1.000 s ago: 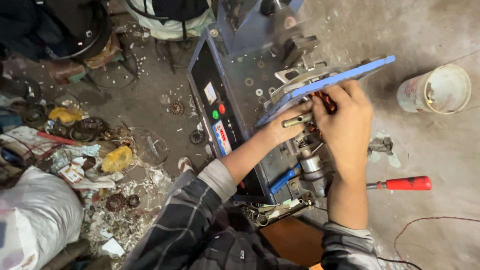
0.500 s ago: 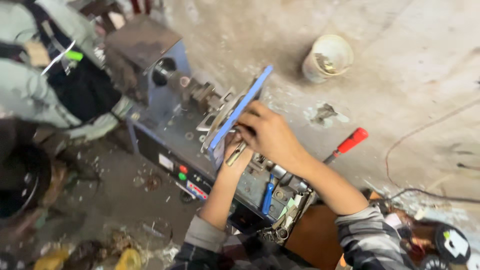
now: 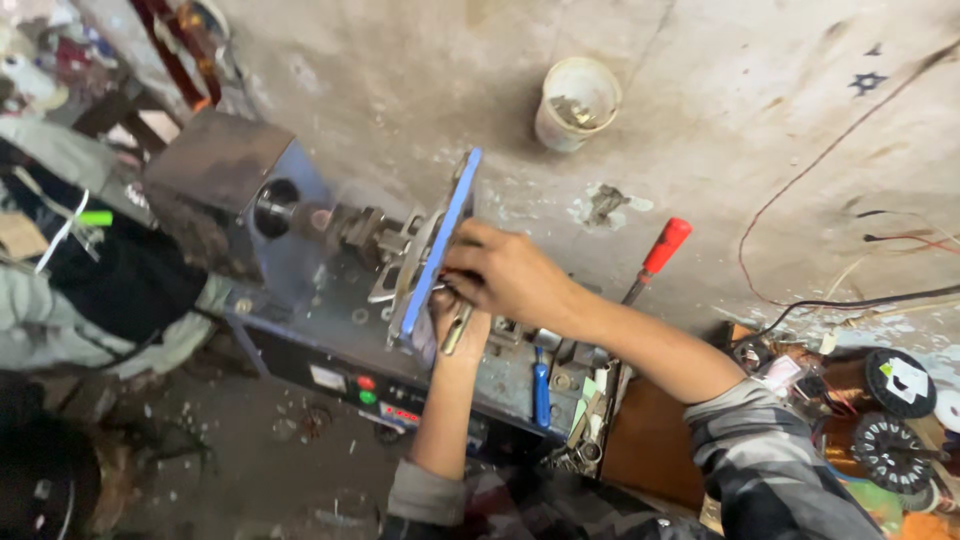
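A grey winding machine [image 3: 300, 330] stands on the concrete floor, with a shaft [image 3: 330, 222] that runs into a thin blue plate [image 3: 440, 250] set on edge. My right hand [image 3: 505, 272] is curled against the near face of the plate, at its middle. Just beneath it, my left hand [image 3: 455, 318] reaches up from below and grips a small metal spanner [image 3: 453, 332] at the same spot. What the spanner's head sits on is hidden by my fingers.
A white cup [image 3: 578, 100] holding metal bits stands on the floor beyond the machine. A red-handled screwdriver [image 3: 663, 247] and a blue-handled tool [image 3: 541, 385] lie by the machine's right end. Wires and wire spools [image 3: 890, 450] are at the right. Another person [image 3: 90, 290] sits at the left.
The view has swung so the machine now sits lower left, with the cup and screwdriver nearer the middle. Both hands stay at the blue plate's middle.
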`<state>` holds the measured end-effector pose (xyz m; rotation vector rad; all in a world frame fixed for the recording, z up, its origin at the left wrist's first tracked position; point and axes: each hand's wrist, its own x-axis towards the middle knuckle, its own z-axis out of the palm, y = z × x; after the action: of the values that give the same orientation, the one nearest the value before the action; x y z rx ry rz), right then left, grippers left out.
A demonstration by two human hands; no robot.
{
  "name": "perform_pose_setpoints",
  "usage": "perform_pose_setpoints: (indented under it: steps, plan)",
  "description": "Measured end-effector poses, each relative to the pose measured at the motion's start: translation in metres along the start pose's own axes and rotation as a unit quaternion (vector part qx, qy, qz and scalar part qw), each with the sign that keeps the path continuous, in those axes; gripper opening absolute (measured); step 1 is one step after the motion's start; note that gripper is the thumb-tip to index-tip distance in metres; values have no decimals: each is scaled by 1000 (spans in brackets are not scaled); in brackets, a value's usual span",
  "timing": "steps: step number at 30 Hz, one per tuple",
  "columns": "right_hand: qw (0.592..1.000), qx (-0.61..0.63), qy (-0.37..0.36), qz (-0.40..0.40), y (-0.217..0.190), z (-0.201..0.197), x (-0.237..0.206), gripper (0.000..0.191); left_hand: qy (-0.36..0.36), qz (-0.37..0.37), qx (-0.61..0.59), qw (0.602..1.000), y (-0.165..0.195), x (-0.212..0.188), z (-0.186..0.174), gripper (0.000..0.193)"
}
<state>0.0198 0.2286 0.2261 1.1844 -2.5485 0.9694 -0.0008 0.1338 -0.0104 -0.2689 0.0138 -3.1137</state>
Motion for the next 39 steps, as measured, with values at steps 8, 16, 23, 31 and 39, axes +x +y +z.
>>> perform_pose_setpoints:
  steps: [8, 16, 23, 31, 39]
  plan:
    - [1000, -23, -7, -3, -6, 7, 1, 26, 33, -21, 206, 978, -20, -11, -67, 36]
    - [999, -51, -16, -3, -13, 7, 7, 28, 26, -47, 146, 988, -23, -11, -64, 38]
    - [999, -48, -24, -9, -15, 6, 8, 28, 5, -16, 197, 980, -16, -24, -65, 40]
    - [1000, -10, -14, -16, -8, 3, 5, 23, 8, -23, 130, 991, -4, -25, -15, 44]
    - [999, -37, 2, -40, -5, 5, 0, 25, -47, -15, 101, 994, -8, -21, -38, 48]
